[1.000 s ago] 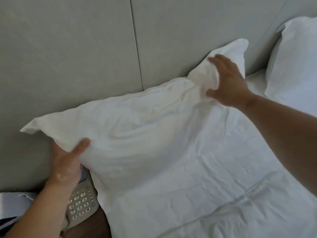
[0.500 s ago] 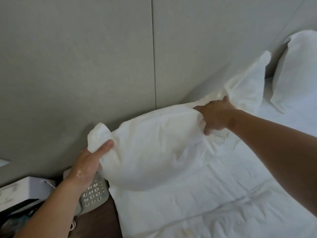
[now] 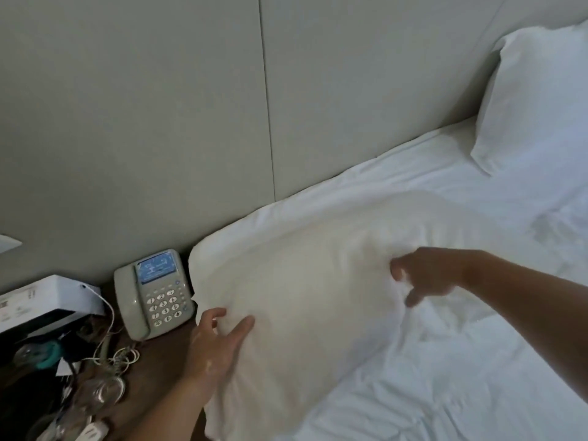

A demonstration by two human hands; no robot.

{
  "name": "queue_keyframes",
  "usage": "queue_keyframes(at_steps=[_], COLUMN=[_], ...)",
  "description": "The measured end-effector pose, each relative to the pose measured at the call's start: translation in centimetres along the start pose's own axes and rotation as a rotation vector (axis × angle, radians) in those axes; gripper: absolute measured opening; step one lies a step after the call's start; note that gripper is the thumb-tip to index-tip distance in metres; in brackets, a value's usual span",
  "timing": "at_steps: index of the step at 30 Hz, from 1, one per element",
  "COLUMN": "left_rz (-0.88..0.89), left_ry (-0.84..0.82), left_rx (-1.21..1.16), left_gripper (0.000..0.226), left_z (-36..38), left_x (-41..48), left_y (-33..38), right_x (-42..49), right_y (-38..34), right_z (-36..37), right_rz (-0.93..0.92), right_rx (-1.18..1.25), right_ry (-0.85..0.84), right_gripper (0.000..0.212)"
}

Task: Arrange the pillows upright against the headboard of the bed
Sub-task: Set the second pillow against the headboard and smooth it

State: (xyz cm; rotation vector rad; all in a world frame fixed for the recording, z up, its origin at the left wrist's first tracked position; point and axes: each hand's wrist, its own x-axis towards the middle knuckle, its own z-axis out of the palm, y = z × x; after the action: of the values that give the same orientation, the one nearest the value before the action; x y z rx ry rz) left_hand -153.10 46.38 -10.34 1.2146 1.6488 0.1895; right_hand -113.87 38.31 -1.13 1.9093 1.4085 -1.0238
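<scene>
1. The soft white rectangular pillow (image 3: 305, 281) lies flat on the bed's white crumpled sheet (image 3: 445, 377), near the grey padded headboard (image 3: 350, 90) but not standing against it. Its left edge hangs a little over the side of the mattress.
2. The person's left hand (image 3: 219, 342) pinches the near left corner of this pillow between thumb and fingers, so this grip is closed on the cloth. The right hand (image 3: 426, 275) presses into the right part of the pillow with the fingers partly curled; I cannot tell if this grip really holds the fabric or only pushes it.
3. A second white pillow (image 3: 534, 100) already leans upright against the headboard, well apart on the right.
4. Risk: when the pillow is lifted, its left corner may sweep over the dark wooden bedside bench (image 3: 159, 370) and knock the grey corded desk telephone (image 3: 152, 294), which stands just beside that corner. The tangled white cord (image 3: 111, 345) and the clear glass items (image 3: 101, 393) are also near.
5. Risk: the pillow is soft, so it may fold or slide down again if it is set too far from the headboard.
6. Writing: the telephone keypad shows digits 1 to 9 and 0. The text on its blue screen and on the white box (image 3: 47, 297) is too blurred to read. No brand is legible.
</scene>
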Motion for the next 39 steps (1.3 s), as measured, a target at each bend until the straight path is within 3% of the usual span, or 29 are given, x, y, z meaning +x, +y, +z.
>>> queue_keyframes(at_steps=[4,8,12,17,19,23,25,29,39], left_rz=[-0.033,-0.053,-0.084,-0.046,-0.017,0.043,0.075,0.186,0.678], left_ry=[-0.026,-0.033,-0.068,-0.021,0.006,0.044,0.054,0.096,0.327], left_rx=[-0.010,0.032,0.122,0.169,0.174,0.183,0.151,0.053,-0.107], left_gripper=[0.115,0.136,0.140,0.132,0.125,0.103,0.089,0.069,0.070], left_z=[1.7,2.2,3.0,5.3,6.1,6.2,5.7,3.5,-6.9], left_x=[2.1,6.0,9.1,10.3,10.4,10.5,10.0,8.6,8.6], left_y=[0.9,2.6,2.7,1.4,0.8,-0.6,-0.5,2.0,13.4], right_x=[3.1,7.9,12.4,16.3,17.2,17.0,15.7,11.8,6.1], right_y=[1.6,1.1,-0.5,-2.5,-3.5,-4.7,-4.5,-3.7,-6.3], right_z=[-2.0,-2.4,0.1,4.3,5.3,5.5,4.0,-0.9,-14.7], right_rz=[0.001,0.025,0.053,0.112,0.101,0.107,0.109,0.088,-0.032], right_rx=[0.271,0.275,0.160,0.053,-0.007,0.021,0.149,0.180,0.256], right_ry=[0.345,0.293,0.285,0.604,0.647,0.691,0.785,0.932,1.243], right_gripper=[0.088,0.105,0.104,0.075,0.061,0.055,0.051,0.055,0.053])
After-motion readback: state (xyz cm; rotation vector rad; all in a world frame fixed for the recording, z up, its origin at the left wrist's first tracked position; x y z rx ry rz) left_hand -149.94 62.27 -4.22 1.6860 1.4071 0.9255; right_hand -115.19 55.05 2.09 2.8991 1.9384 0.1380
